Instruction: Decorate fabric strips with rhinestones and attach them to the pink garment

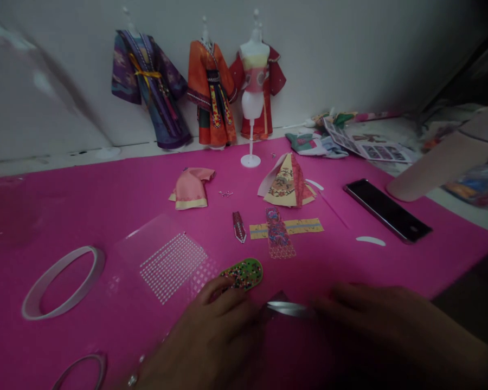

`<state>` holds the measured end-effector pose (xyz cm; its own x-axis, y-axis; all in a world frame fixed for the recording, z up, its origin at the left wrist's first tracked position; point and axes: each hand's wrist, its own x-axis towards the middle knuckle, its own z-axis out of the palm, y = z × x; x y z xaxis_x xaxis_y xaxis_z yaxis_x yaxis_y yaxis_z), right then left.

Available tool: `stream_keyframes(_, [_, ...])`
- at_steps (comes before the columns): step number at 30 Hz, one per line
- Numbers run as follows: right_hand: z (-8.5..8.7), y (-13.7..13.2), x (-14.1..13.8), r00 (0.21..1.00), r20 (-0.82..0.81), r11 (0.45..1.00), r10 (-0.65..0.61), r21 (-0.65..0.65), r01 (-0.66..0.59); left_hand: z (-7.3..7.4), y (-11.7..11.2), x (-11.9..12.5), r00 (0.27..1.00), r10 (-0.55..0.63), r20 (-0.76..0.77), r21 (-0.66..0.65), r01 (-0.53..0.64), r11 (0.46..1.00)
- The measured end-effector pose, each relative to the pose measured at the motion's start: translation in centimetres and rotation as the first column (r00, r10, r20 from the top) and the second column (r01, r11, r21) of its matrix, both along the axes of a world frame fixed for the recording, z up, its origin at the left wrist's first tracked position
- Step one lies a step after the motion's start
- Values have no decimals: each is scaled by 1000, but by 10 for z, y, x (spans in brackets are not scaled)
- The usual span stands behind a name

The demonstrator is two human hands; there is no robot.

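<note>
My right hand (374, 317) is closed around a pair of small scissors (290, 309). Two silver blades point left out of the fingers, while the handles are hidden in the dark hand. My left hand (222, 330) is closed, fingertips pinching a small dark piece (280, 296) of thin material that lies against the blades. Just beyond the left fingers is a green oval tray (250, 271) scattered with tiny coloured beads. A transparent sheet with rows of pearly dots (173, 265) lies to the left of it.
Tape rolls (32, 306) sit at left. Farther back are a patterned cloth strip (278, 233), a pink doll top (190, 189), a doll skirt (287, 181) and a white doll stand (251, 160). Dressed doll forms (213, 92) line the wall. A phone (386, 208) and pinkish cylinder (439, 157) stand right.
</note>
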<state>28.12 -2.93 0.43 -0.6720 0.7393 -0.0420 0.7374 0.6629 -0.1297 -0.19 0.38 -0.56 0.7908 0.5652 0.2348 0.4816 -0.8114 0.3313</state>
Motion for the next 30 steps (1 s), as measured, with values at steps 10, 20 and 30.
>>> stream_keyframes(10, [1, -1, 1, 1000, 0, 1000, -15, -10, 15, -14, -5, -1, 998, 26, 55, 13, -26, 1000])
stream_keyframes(20, [22, 26, -18, 998, -11, 996, -60, -65, 60, 1, 4, -11, 970, 80, 231, -19, -78, 997])
stream_keyframes(30, [18, 39, -25, 994, 23, 994, -106, -17, 107, -4, 14, -22, 882, 430, 195, -38, -431, 902])
